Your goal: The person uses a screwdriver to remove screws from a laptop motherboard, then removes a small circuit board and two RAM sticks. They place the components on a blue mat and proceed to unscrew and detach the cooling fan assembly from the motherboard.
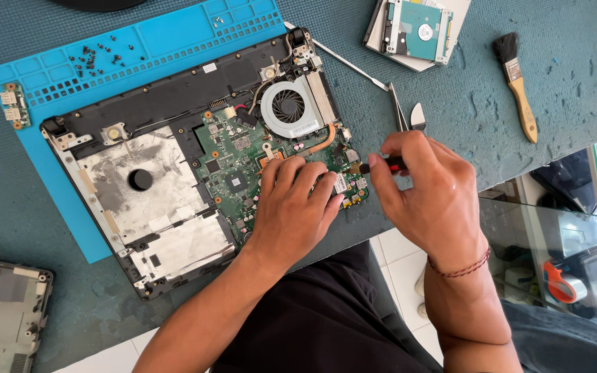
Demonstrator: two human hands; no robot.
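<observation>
While the green motherboard [243, 162] lies bare inside the opened black laptop base [174, 179], which sits half on the blue work mat [174, 41] at the middle of the table, its chips and small connectors are exposed to whatever slips. The left hand [291, 207] rests flat on the board's near right corner, fingers spread and curled down, clasping nothing; its weight could flex the board or press on the parts beneath. The right hand [426, 193] is closed around a thin red-and-black screwdriver [381, 166], whose tip points at the board's right edge, close to the left fingertips. If that tip skids off its mark, it may well scratch a trace or jab a finger, since the two are nearly touching.

Just behind, the round cooling fan [288, 107] and its copper heat pipe [323, 141] stand near the working spot; a stray elbow of the tool could bend the pipe. Further out, loose black screws [95, 59] lie scattered on the mat's trays and could roll or mix. Tweezers [399, 110] lie beside the right hand, a hard drive [416, 27] and a brush [517, 79] well apart toward the far edge.
</observation>
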